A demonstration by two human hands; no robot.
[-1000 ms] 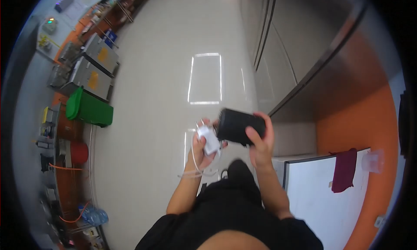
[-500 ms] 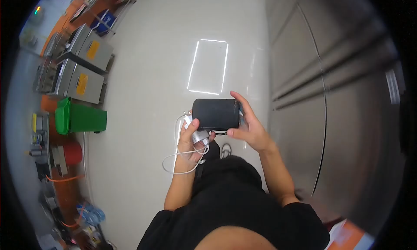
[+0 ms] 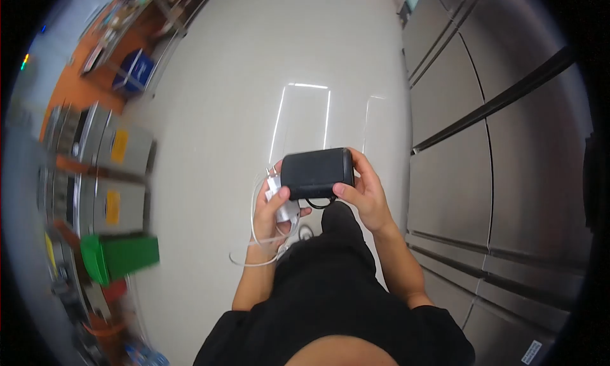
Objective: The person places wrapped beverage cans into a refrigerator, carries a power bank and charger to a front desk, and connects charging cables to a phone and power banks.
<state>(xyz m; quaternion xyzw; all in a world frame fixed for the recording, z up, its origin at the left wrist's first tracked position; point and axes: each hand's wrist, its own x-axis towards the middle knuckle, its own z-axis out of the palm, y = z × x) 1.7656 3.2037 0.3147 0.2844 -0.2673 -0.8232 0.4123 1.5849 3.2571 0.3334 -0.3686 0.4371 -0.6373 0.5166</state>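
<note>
Floor pale and glossy, thin white light reflections up the middle. Right side: tall steel cabinets, grey panels split by dark seams. Left side: two grey metal units in a row, yellow label on each; green bin near the lower one. Farther up, metal rack, blue container, orange wall; left edge blurred

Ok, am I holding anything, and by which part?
Yes: your right hand holds a black box by its right end; your left hand holds it near the lower left corner, plus a charger by its body.
</note>
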